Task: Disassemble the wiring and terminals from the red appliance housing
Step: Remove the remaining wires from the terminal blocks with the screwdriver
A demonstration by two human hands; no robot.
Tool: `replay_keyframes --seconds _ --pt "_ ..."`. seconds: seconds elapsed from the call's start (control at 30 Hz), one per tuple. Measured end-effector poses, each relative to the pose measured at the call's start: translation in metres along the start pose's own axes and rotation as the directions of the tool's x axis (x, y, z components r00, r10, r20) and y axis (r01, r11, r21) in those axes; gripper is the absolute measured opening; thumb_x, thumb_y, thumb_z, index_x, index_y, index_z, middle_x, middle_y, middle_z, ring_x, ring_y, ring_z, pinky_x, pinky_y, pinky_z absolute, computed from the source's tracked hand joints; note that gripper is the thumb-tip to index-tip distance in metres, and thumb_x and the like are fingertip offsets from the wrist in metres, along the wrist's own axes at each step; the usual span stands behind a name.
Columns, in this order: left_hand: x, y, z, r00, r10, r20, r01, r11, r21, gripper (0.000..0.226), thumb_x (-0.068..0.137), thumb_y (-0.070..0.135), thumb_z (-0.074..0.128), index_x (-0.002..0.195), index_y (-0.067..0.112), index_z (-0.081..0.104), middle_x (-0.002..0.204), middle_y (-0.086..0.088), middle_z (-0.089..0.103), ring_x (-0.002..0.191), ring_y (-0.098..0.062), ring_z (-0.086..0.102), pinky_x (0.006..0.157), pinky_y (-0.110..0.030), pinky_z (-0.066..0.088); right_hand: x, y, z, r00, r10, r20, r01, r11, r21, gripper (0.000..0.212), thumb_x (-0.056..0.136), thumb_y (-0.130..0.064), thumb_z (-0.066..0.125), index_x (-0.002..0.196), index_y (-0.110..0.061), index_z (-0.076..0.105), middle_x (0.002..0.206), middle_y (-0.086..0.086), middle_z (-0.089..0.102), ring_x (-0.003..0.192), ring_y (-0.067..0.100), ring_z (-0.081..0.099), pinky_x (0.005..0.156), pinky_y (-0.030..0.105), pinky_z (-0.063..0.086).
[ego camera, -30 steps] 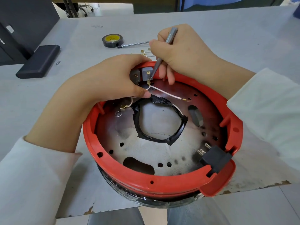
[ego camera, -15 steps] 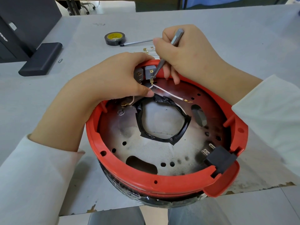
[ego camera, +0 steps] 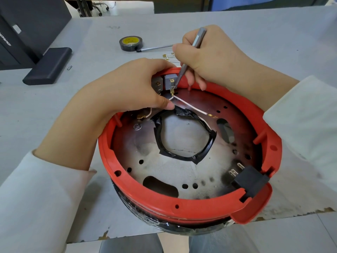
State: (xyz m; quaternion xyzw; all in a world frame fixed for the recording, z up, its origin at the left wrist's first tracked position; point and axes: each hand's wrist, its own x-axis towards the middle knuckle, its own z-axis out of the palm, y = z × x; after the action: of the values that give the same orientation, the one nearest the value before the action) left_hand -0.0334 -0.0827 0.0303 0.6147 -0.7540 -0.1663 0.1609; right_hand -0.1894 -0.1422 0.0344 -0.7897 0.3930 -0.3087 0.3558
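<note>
The round red appliance housing [ego camera: 191, 207] lies open side up at the table's near edge, showing a scorched metal plate with a tape-lined centre hole. My left hand [ego camera: 131, 88] grips the far rim beside two grey switch blocks [ego camera: 170, 81], its thumb pressing on a white wire [ego camera: 189, 105]. That wire runs from a brass terminal [ego camera: 172, 92] under the block to a loose ring lug. My right hand [ego camera: 209, 57] holds a grey metal tool [ego camera: 189, 57] like a pen, its tip at the block's terminal. A black plug socket [ego camera: 249, 181] sits in the near-right rim.
A roll of black tape [ego camera: 131, 43] and a thin metal rod [ego camera: 156, 48] lie on the grey table beyond the housing. Loose brass-tipped wires [ego camera: 168, 57] rest behind my hands. A black monitor stand [ego camera: 47, 65] stands at the far left.
The view has drifted slightly, so the housing sits a little further right. Both hands keep their grips, and the tool tip stays at the switch terminal.
</note>
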Motion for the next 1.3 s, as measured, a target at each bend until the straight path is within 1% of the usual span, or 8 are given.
replay_keyframes --seconds 0.3,0.5,0.6,0.7,0.87,1.0,1.17,1.3 --pt "0.001 -0.001 0.000 1.000 0.005 -0.003 -0.005 1.000 0.009 0.065 0.066 0.037 0.079 0.125 0.025 0.054 0.114 0.007 0.062 0.103 -0.016 0.056 0.093 -0.038 0.044 0.003 0.001 0.000 1.000 0.023 -0.001 -0.023 1.000 0.009 0.035 0.091 -0.011 0.046 0.057 -0.012 0.039 0.036 0.001 0.052 0.026 0.012 0.041 0.035 0.012 0.030" --pt "0.000 0.000 0.001 1.000 0.008 -0.018 -0.008 1.000 -0.010 0.063 0.066 0.034 0.080 0.124 0.027 0.055 0.110 0.009 0.064 0.099 -0.012 0.057 0.090 -0.034 0.045 -0.007 0.002 0.004 0.985 -0.097 -0.141 0.092 0.995 -0.045 0.033 0.096 -0.019 0.046 0.067 -0.002 0.044 0.046 0.015 0.050 0.027 0.012 0.038 0.040 0.019 0.033" --pt "0.000 0.001 0.001 1.000 0.014 -0.014 -0.014 1.000 -0.021 0.060 0.067 0.031 0.080 0.122 0.025 0.057 0.109 0.007 0.065 0.098 -0.014 0.059 0.090 -0.037 0.046 -0.012 0.000 0.006 0.964 -0.192 -0.184 0.167 0.976 -0.142 0.043 0.099 -0.025 0.045 0.069 0.006 0.043 0.052 0.013 0.041 0.041 0.014 0.038 0.049 0.030 0.036" --pt "-0.001 0.001 0.000 1.000 0.015 -0.004 -0.015 0.999 -0.035 0.059 0.068 0.030 0.080 0.121 0.024 0.057 0.109 0.005 0.065 0.100 -0.016 0.059 0.091 -0.040 0.046 -0.017 -0.003 0.008 0.956 -0.251 -0.154 0.221 0.957 -0.188 0.048 0.101 -0.034 0.042 0.068 0.000 0.044 0.051 0.011 0.044 0.050 0.024 0.043 0.057 0.042 0.042" --pt "-0.001 0.001 0.000 1.000 0.024 -0.001 -0.024 0.998 -0.054 0.049 0.069 0.028 0.080 0.113 0.024 0.059 0.103 0.005 0.065 0.096 -0.016 0.060 0.090 -0.040 0.046 -0.011 -0.008 0.007 0.977 -0.206 -0.063 0.192 0.965 -0.179 0.051 0.099 -0.049 0.036 0.073 -0.007 0.049 0.048 0.007 0.059 0.036 0.014 0.052 0.049 0.023 0.038" --pt "-0.002 0.001 -0.001 1.000 0.027 -0.003 -0.027 0.997 -0.074 0.045 0.069 0.025 0.080 0.109 0.025 0.059 0.100 0.008 0.065 0.094 -0.013 0.059 0.090 -0.037 0.046 -0.009 -0.011 0.006 0.989 -0.145 0.008 0.144 0.973 -0.178 0.049 0.099 -0.050 0.035 0.078 -0.008 0.053 0.050 0.006 0.062 0.037 0.022 0.056 0.046 0.024 0.041" --pt "-0.002 0.000 0.000 1.000 0.019 0.006 -0.019 0.996 -0.092 0.055 0.069 0.025 0.080 0.119 0.024 0.056 0.113 0.006 0.063 0.106 -0.015 0.057 0.095 -0.035 0.044 -0.009 -0.017 0.010 0.966 -0.257 0.000 0.221 0.831 -0.511 0.053 0.099 -0.052 0.028 0.073 -0.014 0.053 0.053 -0.001 0.054 0.061 0.016 0.057 0.068 0.038 0.045" --pt "-0.001 0.000 0.000 1.000 0.010 0.001 -0.010 0.998 -0.065 0.063 0.070 0.028 0.080 0.126 0.022 0.051 0.122 0.003 0.059 0.112 -0.017 0.054 0.098 -0.035 0.042 -0.008 -0.021 0.015 0.955 -0.292 0.044 0.257 0.750 -0.610 0.047 0.099 -0.050 0.026 0.068 -0.022 0.048 0.060 -0.004 0.050 0.063 0.019 0.050 0.062 0.034 0.035"
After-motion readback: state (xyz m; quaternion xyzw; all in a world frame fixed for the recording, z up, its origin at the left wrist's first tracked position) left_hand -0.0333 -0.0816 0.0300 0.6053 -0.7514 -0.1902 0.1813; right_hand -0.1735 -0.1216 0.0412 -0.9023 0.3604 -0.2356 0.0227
